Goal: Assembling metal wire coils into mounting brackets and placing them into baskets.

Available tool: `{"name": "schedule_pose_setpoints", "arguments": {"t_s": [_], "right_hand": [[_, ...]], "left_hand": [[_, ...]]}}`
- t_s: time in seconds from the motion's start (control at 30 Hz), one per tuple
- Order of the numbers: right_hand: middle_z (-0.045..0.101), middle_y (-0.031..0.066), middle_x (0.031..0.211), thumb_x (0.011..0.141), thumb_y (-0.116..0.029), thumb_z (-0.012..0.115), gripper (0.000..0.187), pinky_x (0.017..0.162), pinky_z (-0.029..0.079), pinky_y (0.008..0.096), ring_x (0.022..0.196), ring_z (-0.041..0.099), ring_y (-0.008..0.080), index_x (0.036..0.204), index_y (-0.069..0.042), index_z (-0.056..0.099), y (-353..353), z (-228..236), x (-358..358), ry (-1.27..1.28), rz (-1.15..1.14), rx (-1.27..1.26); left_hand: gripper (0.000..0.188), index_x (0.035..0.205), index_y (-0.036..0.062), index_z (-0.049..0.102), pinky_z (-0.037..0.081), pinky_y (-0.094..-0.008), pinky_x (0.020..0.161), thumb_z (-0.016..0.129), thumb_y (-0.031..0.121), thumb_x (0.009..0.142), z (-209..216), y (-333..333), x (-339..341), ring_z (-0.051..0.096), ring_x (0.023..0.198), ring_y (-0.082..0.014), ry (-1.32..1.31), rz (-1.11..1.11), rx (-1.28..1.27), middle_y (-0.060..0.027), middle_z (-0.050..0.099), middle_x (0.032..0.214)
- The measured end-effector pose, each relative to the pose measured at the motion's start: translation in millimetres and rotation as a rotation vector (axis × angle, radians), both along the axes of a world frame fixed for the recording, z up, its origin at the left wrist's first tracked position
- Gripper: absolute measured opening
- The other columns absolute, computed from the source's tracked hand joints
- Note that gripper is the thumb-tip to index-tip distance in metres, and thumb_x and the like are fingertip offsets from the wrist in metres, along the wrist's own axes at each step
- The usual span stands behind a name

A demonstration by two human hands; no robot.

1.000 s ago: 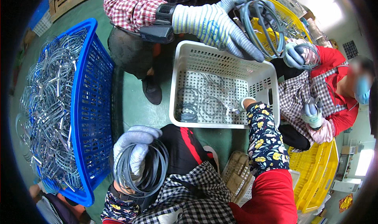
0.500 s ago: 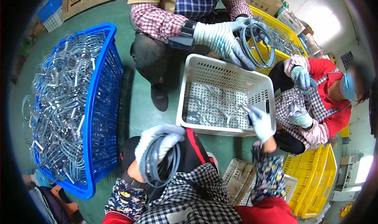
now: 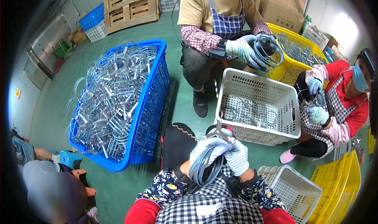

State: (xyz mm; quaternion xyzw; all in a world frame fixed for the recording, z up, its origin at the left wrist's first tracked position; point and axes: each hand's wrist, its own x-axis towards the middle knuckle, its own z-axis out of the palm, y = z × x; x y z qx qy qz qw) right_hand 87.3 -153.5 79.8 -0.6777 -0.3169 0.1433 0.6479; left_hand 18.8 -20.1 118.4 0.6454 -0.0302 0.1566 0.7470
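Note:
My left hand (image 3: 208, 149), in a white-and-grey striped glove, is closed round a bundle of grey-blue coiled cables (image 3: 204, 171) that hangs below its fingers. Against it, in my lap, my right hand (image 3: 237, 159) is closed too, its fingertips meeting the left ones. A forked silver metal piece (image 3: 219, 133) sticks up from between the fingertips; what lies inside the grip is hidden. Beyond my hands stands a white plastic basket (image 3: 258, 133) with a few thin looped cables (image 3: 246, 112) on its bottom.
A blue basket (image 3: 151, 117) heaped with metal-ended loops stands at left. Across from me a co-worker (image 3: 248, 52) holds a dark coil; another (image 3: 334, 106) sits at right. Yellow baskets (image 3: 334, 188) and a white crate (image 3: 297, 192) are near right; another person sits lower left.
My right hand has come out of the white basket and back to my left hand. The metal piece now shows between them. The view has shifted, so the baskets appear farther right.

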Motion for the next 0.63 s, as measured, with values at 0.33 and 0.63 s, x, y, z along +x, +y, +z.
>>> {"name": "schedule_pose_setpoints", "arguments": {"t_s": [0.33,0.63], "right_hand": [[0.062,0.0094,0.08,0.061,-0.025,0.081,0.037,0.06,0.049,0.0307,0.067,0.06,0.0236,0.089,-0.007,0.065,7.8,89.1,-21.1,-0.265,0.302,-0.177],[0.064,0.0125,0.086,0.077,-0.006,0.066,0.016,0.067,0.05,0.0289,0.074,0.063,0.0234,0.092,-0.001,0.064,14.0,62.0,-16.2,-0.164,0.228,-0.17]], "left_hand": [[0.013,0.093,0.0022,0.064,0.048,-0.0283,0.074,0.064,0.003,0.08,-24.0,34.9,-9.7,0.06,0.08,-0.0187,0.082,0.502,0.238,-0.0084,0.063,0.086],[0.014,0.093,0.0019,0.065,0.045,-0.0264,0.073,0.064,0.0,0.078,-20.0,47.6,-1.2,0.055,0.082,-0.0125,0.113,0.51,-0.161,-0.0049,0.059,0.091]]}}
